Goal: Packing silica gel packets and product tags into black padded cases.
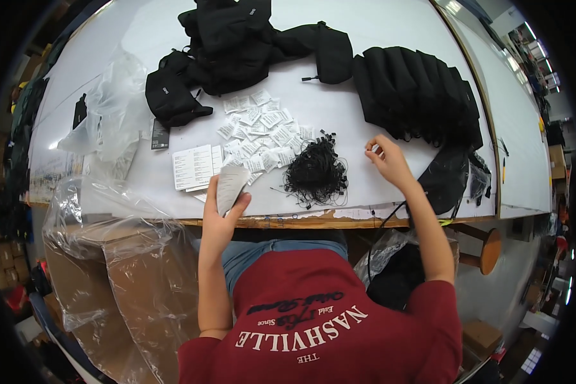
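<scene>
Maroon shirt, left hand gripping curved white printed sheets, right hand half-curled, cannot tell whether empty

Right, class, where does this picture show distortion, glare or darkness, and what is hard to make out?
Head view: the white table has a bowed right edge, and the frame's corners go black. Head view: glare streaks the clear plastic. Head view: strands in the black cord pile blend together; print on the white papers in the left hand is too small to read.
</scene>
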`<action>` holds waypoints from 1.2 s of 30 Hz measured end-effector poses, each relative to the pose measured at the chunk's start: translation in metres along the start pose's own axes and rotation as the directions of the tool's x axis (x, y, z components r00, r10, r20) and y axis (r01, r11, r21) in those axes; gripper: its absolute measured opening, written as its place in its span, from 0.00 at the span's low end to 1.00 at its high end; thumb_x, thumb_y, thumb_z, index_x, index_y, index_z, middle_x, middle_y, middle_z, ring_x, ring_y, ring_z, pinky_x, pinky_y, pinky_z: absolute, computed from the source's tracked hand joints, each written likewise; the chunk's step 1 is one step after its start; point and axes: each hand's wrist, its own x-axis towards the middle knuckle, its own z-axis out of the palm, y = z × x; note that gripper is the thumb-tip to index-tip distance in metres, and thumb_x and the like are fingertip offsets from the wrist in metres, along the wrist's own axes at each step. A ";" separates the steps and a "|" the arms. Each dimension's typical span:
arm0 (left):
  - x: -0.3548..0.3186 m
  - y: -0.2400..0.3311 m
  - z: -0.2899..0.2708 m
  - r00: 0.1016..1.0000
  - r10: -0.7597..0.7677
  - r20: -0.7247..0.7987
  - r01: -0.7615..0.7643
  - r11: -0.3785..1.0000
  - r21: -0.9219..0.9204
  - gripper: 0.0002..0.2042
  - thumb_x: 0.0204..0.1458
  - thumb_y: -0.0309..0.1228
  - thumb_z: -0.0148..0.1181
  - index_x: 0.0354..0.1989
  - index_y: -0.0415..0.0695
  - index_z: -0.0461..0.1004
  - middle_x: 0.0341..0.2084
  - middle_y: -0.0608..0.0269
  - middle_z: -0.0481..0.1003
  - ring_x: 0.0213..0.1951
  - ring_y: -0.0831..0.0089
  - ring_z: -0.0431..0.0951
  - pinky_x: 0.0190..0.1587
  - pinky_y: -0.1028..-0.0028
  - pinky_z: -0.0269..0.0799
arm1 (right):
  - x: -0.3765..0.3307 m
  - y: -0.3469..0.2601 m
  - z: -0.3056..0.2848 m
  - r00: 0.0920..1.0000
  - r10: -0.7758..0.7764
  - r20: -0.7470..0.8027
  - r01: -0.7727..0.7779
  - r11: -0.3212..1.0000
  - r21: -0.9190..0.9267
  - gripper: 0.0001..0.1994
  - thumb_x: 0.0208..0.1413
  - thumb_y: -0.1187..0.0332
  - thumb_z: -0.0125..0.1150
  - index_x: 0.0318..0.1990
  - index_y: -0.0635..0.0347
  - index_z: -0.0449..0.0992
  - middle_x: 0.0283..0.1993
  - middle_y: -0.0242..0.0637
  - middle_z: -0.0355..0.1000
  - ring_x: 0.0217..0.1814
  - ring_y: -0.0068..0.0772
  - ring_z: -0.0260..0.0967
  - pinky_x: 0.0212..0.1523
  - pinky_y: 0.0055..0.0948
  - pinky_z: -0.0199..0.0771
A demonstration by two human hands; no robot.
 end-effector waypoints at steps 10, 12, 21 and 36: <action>-0.015 0.020 0.036 0.942 0.337 -0.004 -0.328 0.920 0.214 0.07 0.47 0.22 0.63 0.34 0.35 0.73 0.24 0.65 0.66 0.24 0.79 0.64 0.26 0.80 0.58 | -0.023 -0.171 0.059 0.986 0.163 0.041 -0.138 0.648 0.749 0.04 0.50 0.74 0.65 0.32 0.63 0.80 0.20 0.21 0.65 0.21 0.09 0.52 0.21 0.14 0.50; -0.017 0.020 0.037 0.935 0.341 -0.097 -0.319 0.929 0.186 0.07 0.47 0.21 0.63 0.34 0.35 0.73 0.23 0.65 0.67 0.24 0.80 0.64 0.26 0.80 0.58 | -0.021 -0.183 0.061 0.993 0.086 -0.087 -0.009 0.760 0.650 0.03 0.49 0.75 0.65 0.31 0.63 0.80 0.19 0.20 0.65 0.20 0.08 0.51 0.20 0.14 0.46; -0.015 0.014 0.042 0.812 0.568 -0.134 -0.480 0.781 0.400 0.11 0.42 0.17 0.65 0.37 0.39 0.78 0.25 0.64 0.72 0.26 0.76 0.70 0.29 0.79 0.65 | -0.014 -0.189 0.064 0.986 -0.081 -0.146 0.137 0.893 0.430 0.03 0.47 0.75 0.66 0.29 0.63 0.77 0.16 0.24 0.58 0.17 0.13 0.46 0.18 0.19 0.44; -0.028 0.015 0.045 0.853 0.521 -0.028 -0.509 0.843 0.174 0.13 0.42 0.17 0.66 0.38 0.43 0.81 0.25 0.64 0.73 0.27 0.76 0.74 0.29 0.80 0.69 | -0.028 -0.171 0.064 0.984 -0.068 -0.163 0.149 0.815 0.560 0.04 0.46 0.76 0.68 0.29 0.62 0.78 0.19 0.26 0.69 0.18 0.11 0.57 0.20 0.15 0.55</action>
